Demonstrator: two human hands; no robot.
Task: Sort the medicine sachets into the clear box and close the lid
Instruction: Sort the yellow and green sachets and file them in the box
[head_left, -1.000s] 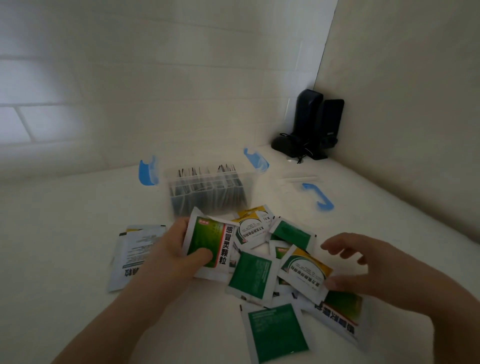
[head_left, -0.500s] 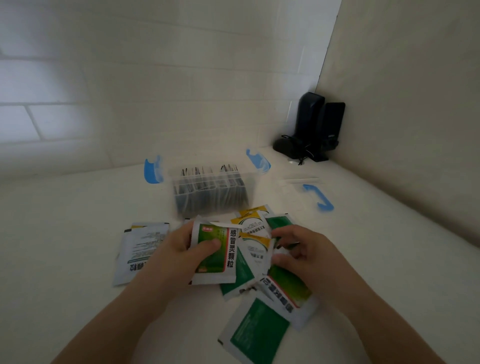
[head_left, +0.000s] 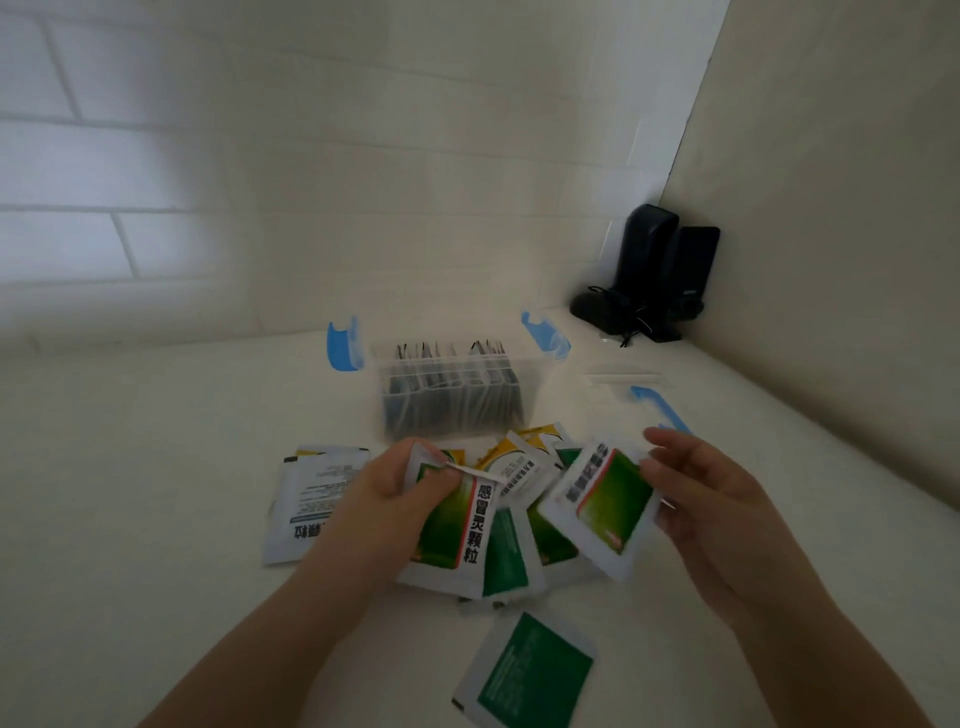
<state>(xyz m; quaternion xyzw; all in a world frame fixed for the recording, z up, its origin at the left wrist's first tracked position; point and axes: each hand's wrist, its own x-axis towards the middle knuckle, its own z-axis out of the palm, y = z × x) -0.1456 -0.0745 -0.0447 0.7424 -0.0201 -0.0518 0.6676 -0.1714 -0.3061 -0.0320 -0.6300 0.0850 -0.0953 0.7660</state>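
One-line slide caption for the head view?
Left hand and right hand each hold a green-and-white medicine sachet before the open clear plastic box.

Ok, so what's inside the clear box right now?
The clear box, open on top, holds a row of dark dividers or sachets standing upright, their tips at the rim. Its cloudy walls blur them, so their number, their labels and the box floor cannot be seen.
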